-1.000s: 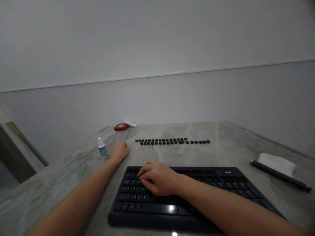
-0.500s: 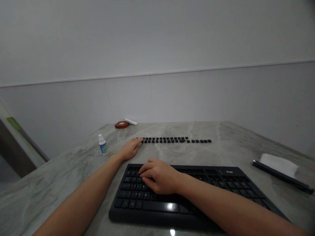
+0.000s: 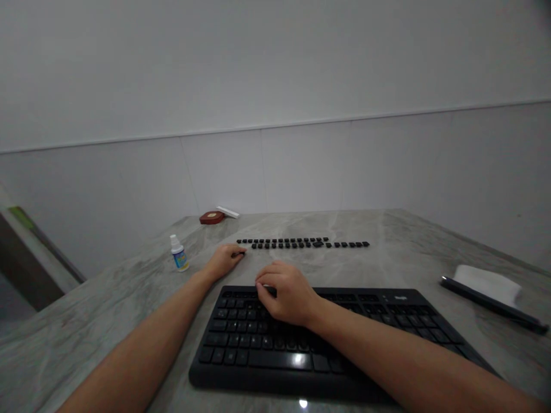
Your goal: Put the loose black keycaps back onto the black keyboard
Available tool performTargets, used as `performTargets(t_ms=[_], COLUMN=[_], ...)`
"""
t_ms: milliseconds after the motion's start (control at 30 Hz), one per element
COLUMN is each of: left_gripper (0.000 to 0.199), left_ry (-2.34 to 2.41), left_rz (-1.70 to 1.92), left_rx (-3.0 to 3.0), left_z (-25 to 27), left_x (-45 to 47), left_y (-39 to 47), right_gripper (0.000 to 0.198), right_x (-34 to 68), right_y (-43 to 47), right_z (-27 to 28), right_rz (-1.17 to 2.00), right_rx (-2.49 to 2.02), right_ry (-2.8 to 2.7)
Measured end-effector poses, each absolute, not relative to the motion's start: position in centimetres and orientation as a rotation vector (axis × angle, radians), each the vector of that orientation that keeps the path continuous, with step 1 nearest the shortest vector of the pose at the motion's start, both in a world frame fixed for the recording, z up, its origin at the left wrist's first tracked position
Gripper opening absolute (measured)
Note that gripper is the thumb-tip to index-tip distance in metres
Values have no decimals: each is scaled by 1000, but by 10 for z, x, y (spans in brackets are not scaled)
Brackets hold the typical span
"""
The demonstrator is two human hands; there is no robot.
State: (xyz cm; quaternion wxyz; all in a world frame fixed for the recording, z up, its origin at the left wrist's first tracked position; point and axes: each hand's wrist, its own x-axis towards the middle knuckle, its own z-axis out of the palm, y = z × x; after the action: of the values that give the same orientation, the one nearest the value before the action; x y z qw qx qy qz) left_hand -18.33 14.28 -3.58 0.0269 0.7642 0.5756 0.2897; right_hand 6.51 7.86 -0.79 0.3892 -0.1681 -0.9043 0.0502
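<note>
A black keyboard lies close to me on the grey marbled table, with bare patches among its upper rows. My right hand hovers over its upper part, fingers curled together in a pinch; whatever they hold, if anything, is hidden. Farther out, my left hand pinches a small black keycap between thumb and fingertips. Just right of that hand run two lines of loose keycaps: a back row and a front row, the latter reaching farther right.
On the left stands a small white spray bottle with a blue label. A reddish-brown case and a white bar lie at the back left. To the right, a long black object rests against a white cloth.
My left hand has drawn back slightly from the front row's left end, now with a keycap in its fingers. My right hand has risen from the left keys toward the keyboard's top edge.
</note>
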Motion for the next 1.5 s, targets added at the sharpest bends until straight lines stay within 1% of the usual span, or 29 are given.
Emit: performTargets(t_ms=[133,233,333,400,433,533,667,900,1133,1300,1500], left_gripper=[27,29,27,20,16,14,14,11,22,27,20], left_ry=[1843,1840,1801,1738,1686,1426,1205,1117,1136,1098,988], left_rz=[981,1027,1069,1177,1174,1224,1348,1306,1311,1213,1195], left_rx=[2212,2127,2107,2182,2285,2569,2716,2746,2716,2728,2754], left_z=[-27,-18,-13,-12,-11,-6,4,3,5,7,5], left_x=[-177,-169,-159,-151,-147,-135,-125,-124,-123,-127,-134], left_y=[135,116,82,56,46,26,22,18,15,16,23], right_gripper=[16,15,20,25,26,25,16,21,9,8,9], right_x=[66,66,66,65,65,64,65,66,67,68,70], right_y=[82,85,86,85,84,79,78,79,77,77,77], right_z=[-8,-9,-10,-10,-10,-10,-10,-12,-10,-9,-7], right_rz=[153,244,359,432,466,515,471,362,237,171,200], right_rx=[-634,-777,-813,-773,-737,-631,-609,-471,-401,-463,-557], right_ry=[-2274,-2266,-2253,-2256,-2261,-2274,-2256,-2259,-2243,-2253,-2320])
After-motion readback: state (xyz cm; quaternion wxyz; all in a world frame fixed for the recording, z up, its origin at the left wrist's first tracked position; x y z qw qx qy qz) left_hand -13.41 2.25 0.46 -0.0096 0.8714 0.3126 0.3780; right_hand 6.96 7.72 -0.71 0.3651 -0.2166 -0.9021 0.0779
